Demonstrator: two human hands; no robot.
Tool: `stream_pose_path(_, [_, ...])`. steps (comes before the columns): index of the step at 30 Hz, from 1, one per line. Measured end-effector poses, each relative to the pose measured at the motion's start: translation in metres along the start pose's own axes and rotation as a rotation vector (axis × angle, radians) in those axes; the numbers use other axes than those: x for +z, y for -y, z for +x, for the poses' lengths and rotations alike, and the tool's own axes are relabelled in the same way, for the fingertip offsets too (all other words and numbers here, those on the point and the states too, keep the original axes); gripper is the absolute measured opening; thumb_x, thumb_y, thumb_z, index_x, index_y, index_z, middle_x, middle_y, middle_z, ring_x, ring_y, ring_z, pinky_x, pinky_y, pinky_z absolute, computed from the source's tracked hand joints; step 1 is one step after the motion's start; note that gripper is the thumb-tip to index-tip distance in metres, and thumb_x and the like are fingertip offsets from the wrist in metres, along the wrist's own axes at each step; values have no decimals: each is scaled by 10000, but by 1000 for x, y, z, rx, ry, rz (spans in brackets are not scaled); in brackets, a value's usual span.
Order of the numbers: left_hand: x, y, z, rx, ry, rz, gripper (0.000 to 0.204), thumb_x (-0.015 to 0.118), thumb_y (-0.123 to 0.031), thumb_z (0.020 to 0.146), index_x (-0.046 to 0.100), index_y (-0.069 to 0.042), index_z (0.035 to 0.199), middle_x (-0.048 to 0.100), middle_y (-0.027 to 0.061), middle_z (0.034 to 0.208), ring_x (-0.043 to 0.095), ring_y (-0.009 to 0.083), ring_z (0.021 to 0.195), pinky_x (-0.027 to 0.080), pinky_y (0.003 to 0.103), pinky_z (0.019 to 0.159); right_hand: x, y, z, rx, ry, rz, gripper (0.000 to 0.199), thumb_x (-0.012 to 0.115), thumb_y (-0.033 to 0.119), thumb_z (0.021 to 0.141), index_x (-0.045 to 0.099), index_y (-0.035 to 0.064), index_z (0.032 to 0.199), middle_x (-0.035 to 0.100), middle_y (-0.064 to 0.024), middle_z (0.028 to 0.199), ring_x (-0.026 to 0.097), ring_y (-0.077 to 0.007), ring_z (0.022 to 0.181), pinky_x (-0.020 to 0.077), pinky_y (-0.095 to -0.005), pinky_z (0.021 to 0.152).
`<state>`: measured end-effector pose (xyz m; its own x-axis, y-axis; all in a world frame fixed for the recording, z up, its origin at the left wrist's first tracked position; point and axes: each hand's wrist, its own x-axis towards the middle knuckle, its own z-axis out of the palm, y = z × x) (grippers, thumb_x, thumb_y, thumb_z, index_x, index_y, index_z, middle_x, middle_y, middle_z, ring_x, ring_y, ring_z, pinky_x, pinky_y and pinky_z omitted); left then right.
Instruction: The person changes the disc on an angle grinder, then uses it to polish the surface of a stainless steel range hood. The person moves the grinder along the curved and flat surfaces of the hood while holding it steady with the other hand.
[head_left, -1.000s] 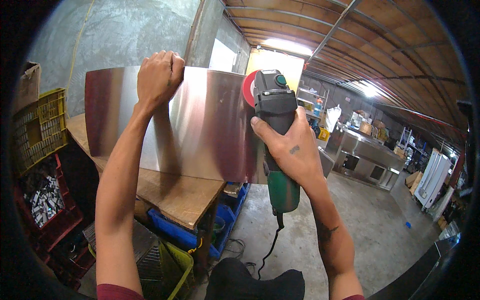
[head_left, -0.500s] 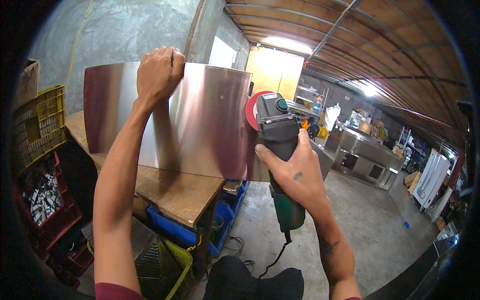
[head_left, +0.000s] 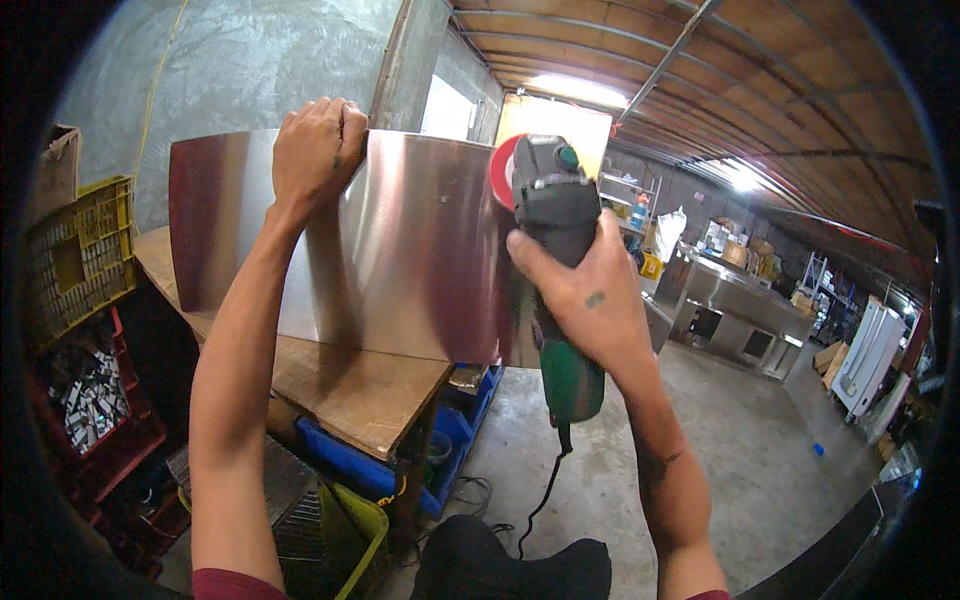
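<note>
Two hands: both are closed on something, one on a sheet, one on a tool.
Left hand (head_left: 315,150): fingers curled over the top edge of the stainless steel sheet (head_left: 400,250), gripping it.
Right hand (head_left: 580,295): wrapped around the body of the angle grinder (head_left: 550,270), holding it up.
Angle grinder: dark head and green rear handle, its red disc (head_left: 500,170) at the sheet's upper right edge; whether they touch cannot be told. A black cord (head_left: 540,495) hangs down from the handle.
Stainless steel sheet: stands upright on its lower edge on the wooden worktop (head_left: 350,385), its right part reaching past the worktop's end.
Below the worktop: blue crates (head_left: 450,435).
Far left: a yellow crate (head_left: 85,255) above a red crate (head_left: 95,420) filled with small parts.
</note>
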<state>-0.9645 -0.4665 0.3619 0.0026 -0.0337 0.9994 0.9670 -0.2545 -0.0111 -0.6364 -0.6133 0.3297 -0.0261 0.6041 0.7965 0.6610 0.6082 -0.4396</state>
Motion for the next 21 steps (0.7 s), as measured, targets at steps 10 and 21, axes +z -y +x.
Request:
stream_pose_path(10, [-6, -4, 0, -75, 39, 3, 421, 449, -314, 1108, 714, -9, 986, 735, 216, 1009, 689, 438, 991, 505, 553, 954, -39, -54, 15, 50, -161, 180, 593, 865, 477, 933, 687, -17, 1209, 788, -199, 1036, 781, -320, 924, 604, -437, 867])
stream_pose_path(21, [15, 68, 2, -322, 245, -65, 486, 493, -398, 1194, 660, 49, 1104, 669, 213, 975, 648, 283, 931, 526, 418, 899, -129, -116, 16, 350, -248, 403, 490, 845, 357, 972, 645, 1, 1242, 698, -87, 925, 722, -167, 702, 594, -321, 630])
